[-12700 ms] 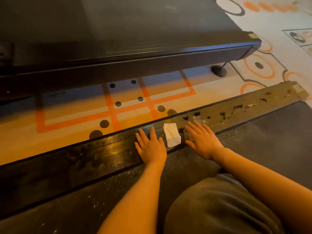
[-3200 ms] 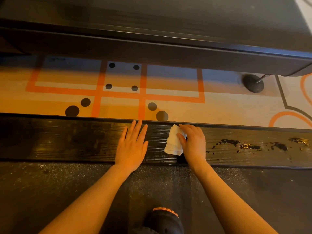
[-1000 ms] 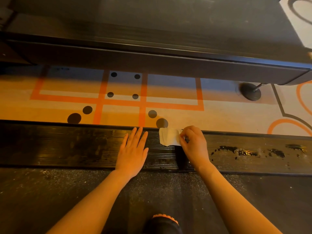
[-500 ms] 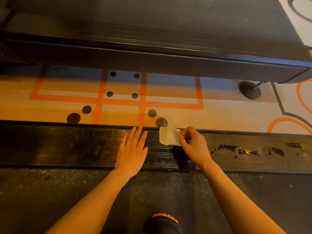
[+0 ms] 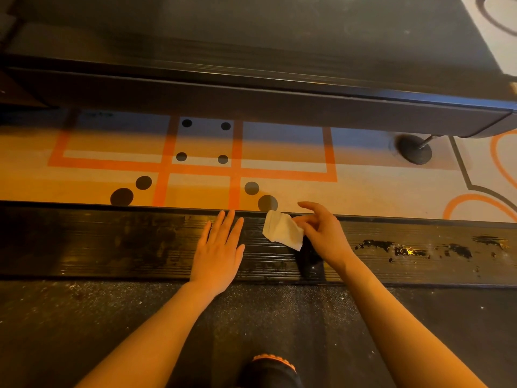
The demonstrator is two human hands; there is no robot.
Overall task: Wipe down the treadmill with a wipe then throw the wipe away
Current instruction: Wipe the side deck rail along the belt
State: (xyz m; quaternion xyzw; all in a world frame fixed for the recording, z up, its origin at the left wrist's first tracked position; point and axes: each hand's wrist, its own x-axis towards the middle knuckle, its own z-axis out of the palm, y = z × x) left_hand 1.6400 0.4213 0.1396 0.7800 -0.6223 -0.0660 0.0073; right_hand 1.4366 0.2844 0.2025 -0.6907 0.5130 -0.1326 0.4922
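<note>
Left hand (image 5: 216, 249) flat on the treadmill side rail (image 5: 112, 242); wipe (image 5: 282, 230) just at 3 o'clock of it, pinched by right hand (image 5: 321, 233). Belt (image 5: 112, 326) at 6 o'clock of the rail, carpet (image 5: 363, 189) at 12, second treadmill (image 5: 251, 65) beyond.

Right hand (image 5: 321, 236) pinches wipe (image 5: 284, 231); left hand (image 5: 218, 250) flat on side rail (image 5: 112, 242).

Both bare arms reach up from the bottom of the frame. The left hand (image 5: 216, 249) lies flat, palm down, in the middle, with its fingers straight and close together. The right hand (image 5: 321, 233) is just right of it, lifted a bit, pinching a small white wipe (image 5: 283, 230) with its fingers.
</note>
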